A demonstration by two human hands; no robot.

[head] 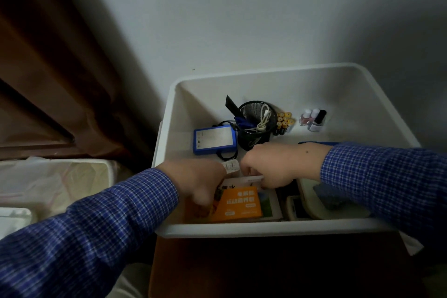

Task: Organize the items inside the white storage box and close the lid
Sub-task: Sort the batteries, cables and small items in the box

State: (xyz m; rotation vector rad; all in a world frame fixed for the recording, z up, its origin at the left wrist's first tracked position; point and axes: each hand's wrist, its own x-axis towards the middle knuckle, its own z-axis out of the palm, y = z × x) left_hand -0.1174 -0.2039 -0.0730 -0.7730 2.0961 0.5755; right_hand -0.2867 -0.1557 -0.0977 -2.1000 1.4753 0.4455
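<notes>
- Sleeves: both forearms wear blue checked sleeves (101,230) and reach forward into the white storage box (273,231).
- Left hand (198,181): positioned at the near-left interior of the box; fingers are curled downward onto the left edge of an orange packet (238,205). Whether they actually grip it cannot be told.
- Right hand (271,167): positioned just right of the left hand; fingers are curled around a small white item (254,178) at the top of the packet stack.
- White storage box: stands open against the wall (242,19); no lid covers it.
- Box contents, far side: a black mesh cup (256,133) holding a white cable (264,120); yellow batteries (285,123) just beside the cup; three small bottles (313,120) to the right of them.
- Box contents, left: a blue-edged device (214,140) lies flat beside the cup.
- Box contents, near right: a pale tray (314,205), partly hidden under the right sleeve.
- Surroundings: a brown curtain (43,68) hangs to the left.
</notes>
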